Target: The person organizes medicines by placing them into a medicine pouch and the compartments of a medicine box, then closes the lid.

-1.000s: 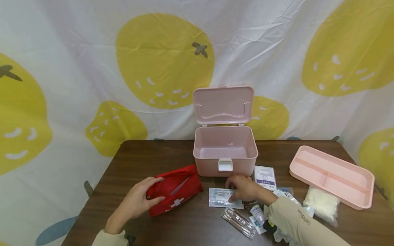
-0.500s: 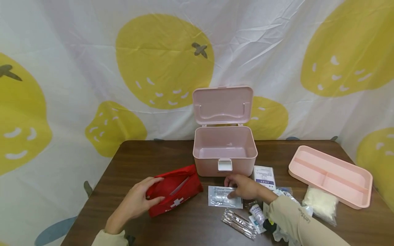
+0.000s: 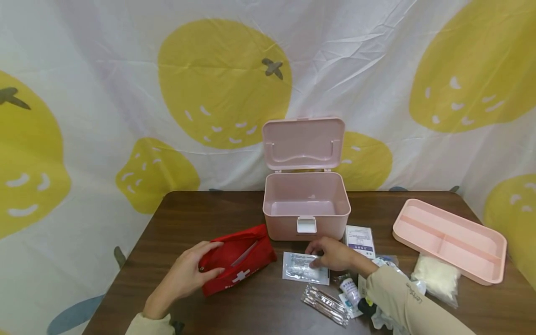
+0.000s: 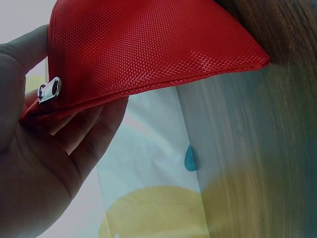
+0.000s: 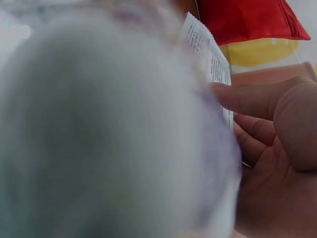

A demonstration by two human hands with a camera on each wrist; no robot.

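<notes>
My left hand grips the left end of a red zip pouch with a white cross, its thumb along the front and its fingers at the back edge. The pouch mouth gapes, with a pale strip showing inside. In the left wrist view a metal zipper pull sits near the palm. To the right of the pouch, my right hand pinches the right edge of a flat printed sachet between thumb and fingers. A large blurred pale shape fills much of the right wrist view.
A pink box stands behind with its lid raised. A pink divided tray lies at the right, by a bag of white material. Wrapped swabs, a small bottle and a white-and-purple packet lie around the right arm.
The sachet has shifted slightly left and tilted a little under my right hand's fingers. My left hand and the red pouch have hardly moved.
</notes>
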